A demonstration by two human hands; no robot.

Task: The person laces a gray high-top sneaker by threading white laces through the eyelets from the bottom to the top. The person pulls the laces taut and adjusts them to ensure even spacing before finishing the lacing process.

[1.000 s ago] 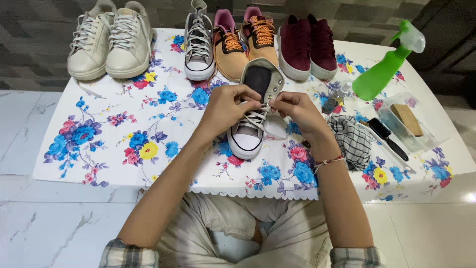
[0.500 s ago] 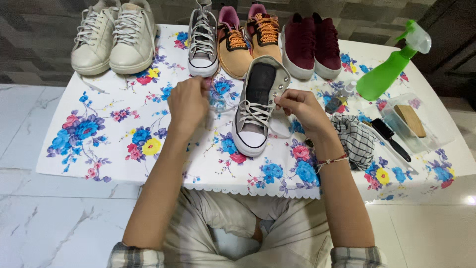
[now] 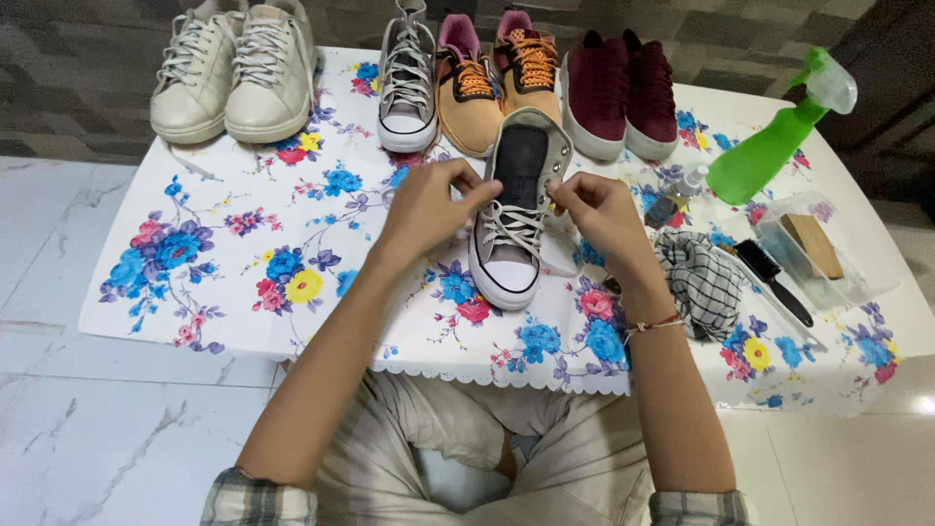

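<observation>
1. The grey canvas sneaker with a white rubber toe cap (image 3: 514, 224) lies toe toward the person near the middle of the floral plastic tablecloth (image 3: 243, 263). The left hand (image 3: 429, 205) pinches the white lace (image 3: 511, 226) at the shoe's left eyelets, fingers closed narrow on it; the right hand (image 3: 594, 209) pinches the lace on the right side the same way.
2. Risk: both hands hold only the lace, so the shoe itself sits free; an uneven tug could slide or twist it on the slick cloth.
3. Risk: the small clear bottle (image 3: 672, 200) stands just beside the right hand and could be knocked over by a wrist swing.
4. Risk: a fingertip grip on thin lace can slip, leaving the lacing loose or uneven.
5. Count, shoes: seven in all — two cream leather sneakers (image 3: 234, 73), one grey laced sneaker (image 3: 407, 83) matching the held one, two tan shoes with orange laces (image 3: 492, 83), two maroon suede shoes (image 3: 623, 93), minus none; that makes eight with the held one.
6. Count, other: one green spray bottle (image 3: 769, 146), one checked cloth (image 3: 701, 282), one black brush (image 3: 774, 282), one clear plastic tray (image 3: 828, 253).
</observation>
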